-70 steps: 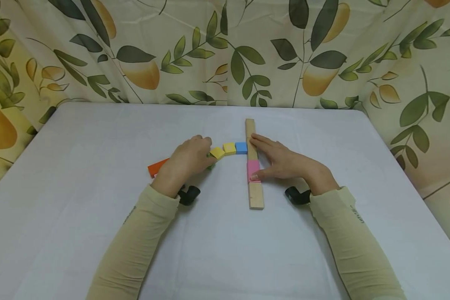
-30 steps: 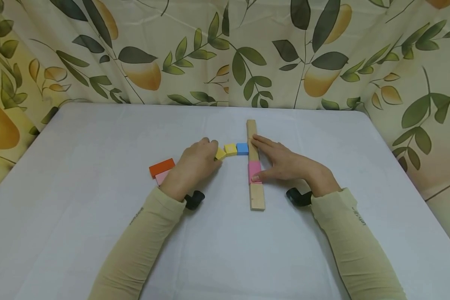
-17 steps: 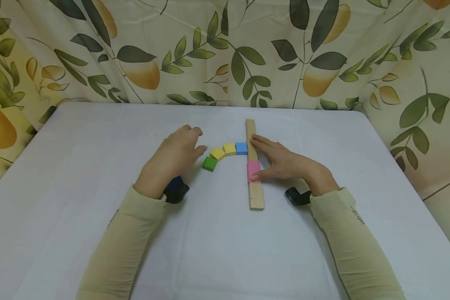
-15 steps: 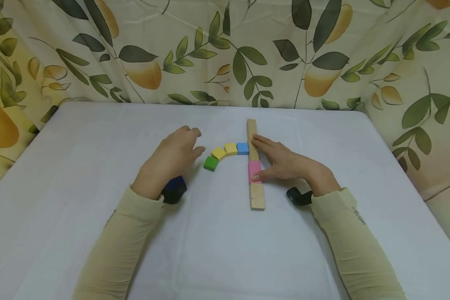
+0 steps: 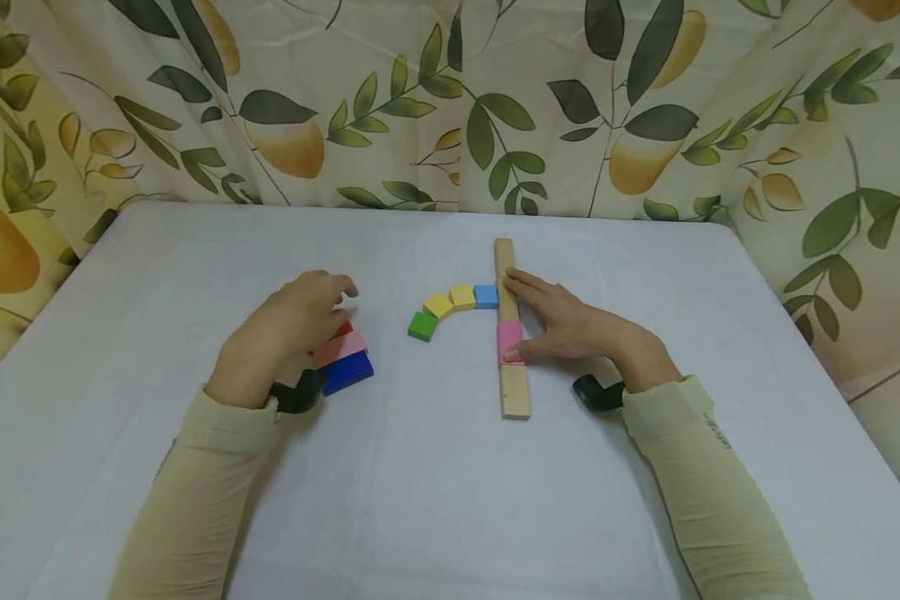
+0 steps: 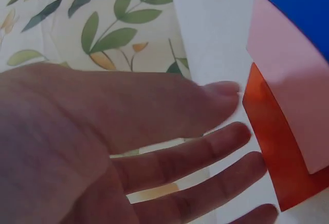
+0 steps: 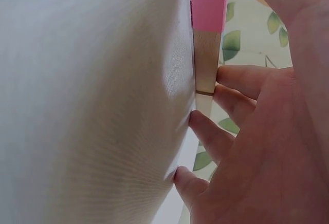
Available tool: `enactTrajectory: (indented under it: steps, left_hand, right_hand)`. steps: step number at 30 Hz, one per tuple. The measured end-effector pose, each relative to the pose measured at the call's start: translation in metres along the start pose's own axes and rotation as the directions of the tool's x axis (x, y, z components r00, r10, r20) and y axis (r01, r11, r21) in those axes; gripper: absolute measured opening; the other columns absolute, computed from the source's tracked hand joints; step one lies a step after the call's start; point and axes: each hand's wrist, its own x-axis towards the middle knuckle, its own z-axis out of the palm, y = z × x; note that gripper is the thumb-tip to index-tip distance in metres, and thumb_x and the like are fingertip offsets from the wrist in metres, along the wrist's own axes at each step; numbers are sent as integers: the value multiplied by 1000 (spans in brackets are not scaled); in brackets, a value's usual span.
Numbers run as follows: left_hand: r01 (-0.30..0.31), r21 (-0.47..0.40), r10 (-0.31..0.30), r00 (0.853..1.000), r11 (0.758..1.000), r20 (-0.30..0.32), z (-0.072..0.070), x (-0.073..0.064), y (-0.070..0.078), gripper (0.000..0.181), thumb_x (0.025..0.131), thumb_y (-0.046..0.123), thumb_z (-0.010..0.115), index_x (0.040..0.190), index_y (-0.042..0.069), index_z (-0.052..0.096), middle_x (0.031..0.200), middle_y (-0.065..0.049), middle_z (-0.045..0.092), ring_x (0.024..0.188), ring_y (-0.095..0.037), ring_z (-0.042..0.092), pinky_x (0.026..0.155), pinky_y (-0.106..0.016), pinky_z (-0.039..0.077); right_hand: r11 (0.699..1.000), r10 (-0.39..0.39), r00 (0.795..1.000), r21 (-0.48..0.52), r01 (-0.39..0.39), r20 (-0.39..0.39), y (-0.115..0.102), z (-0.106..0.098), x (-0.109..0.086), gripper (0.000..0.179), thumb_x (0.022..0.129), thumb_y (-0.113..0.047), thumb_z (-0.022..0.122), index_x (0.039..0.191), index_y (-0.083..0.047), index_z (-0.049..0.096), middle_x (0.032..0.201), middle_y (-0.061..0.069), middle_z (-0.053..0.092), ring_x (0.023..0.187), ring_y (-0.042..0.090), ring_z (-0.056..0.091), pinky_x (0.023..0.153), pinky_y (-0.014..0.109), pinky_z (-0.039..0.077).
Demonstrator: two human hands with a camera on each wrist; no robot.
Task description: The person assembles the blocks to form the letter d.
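My left hand point(image 5: 288, 325) hovers over the left group of blocks, its fingers loosely extended. In the left wrist view its fingertips come right up to the end of a red block point(image 6: 267, 131), and nothing is between thumb and fingers. Beside the red block lie a light pink block point(image 5: 341, 346) and a dark blue block point(image 5: 348, 372). My right hand point(image 5: 570, 321) rests against a straight column of blocks, fingertips on a plain wooden block point(image 5: 507, 308) and thumb on a pink block point(image 5: 509, 333).
From the column a curved row runs left: a light blue block point(image 5: 485, 297), a yellow block point(image 5: 462, 297), another yellow block point(image 5: 438, 306) and a green block point(image 5: 422, 326). More plain wood point(image 5: 515, 392) forms the column's near end. A patterned curtain hangs behind the white table point(image 5: 435, 500).
My left hand has come away from the green end of the curved row and moved left to the red, pink and dark blue blocks. My right hand stays at the column.
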Motion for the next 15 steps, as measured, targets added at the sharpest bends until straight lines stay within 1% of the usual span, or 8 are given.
enactTrajectory:
  steps: [4,7,9,12,15]
  left_hand:
    - [8,-16,-7,997,1000,78,0,0,-4,34,96,5,53,129,1,58,123,-22,61,113,-35,57,94,-49,50]
    - [19,-22,-17,995,1000,103,2,0,-6,36,92,0,53,129,0,58,122,-21,61,110,-34,56,89,-46,50]
    - [32,-13,-30,994,999,100,3,0,-7,37,92,-3,53,128,2,58,124,-20,60,109,-33,55,86,-43,50]
    - [44,15,-45,996,999,79,4,1,-7,36,92,-4,53,127,4,59,123,-20,59,105,-33,54,82,-41,49]
    - [54,40,-56,997,998,51,6,3,-8,33,93,-2,56,125,4,60,123,-20,59,104,-33,54,82,-42,50]
  right_hand:
    - [1000,-4,1000,1,4,3,0,1,0,107,83,-48,76,160,-10,12,168,6,2,154,34,6,122,60,4]
    - [1000,-8,1000,-6,9,6,0,1,0,107,83,-48,76,160,-10,11,168,6,2,154,33,6,122,60,4]
    - [1000,-10,1000,-10,10,3,-1,1,0,107,83,-48,76,160,-10,12,168,6,2,154,33,7,122,60,5]
    - [1000,-8,1000,-9,8,-6,0,0,0,108,82,-49,76,160,-10,12,168,6,3,154,33,7,122,60,6]
    - [1000,-5,1000,-5,5,-7,0,0,0,108,82,-50,76,160,-10,12,168,5,2,154,33,7,122,60,5]
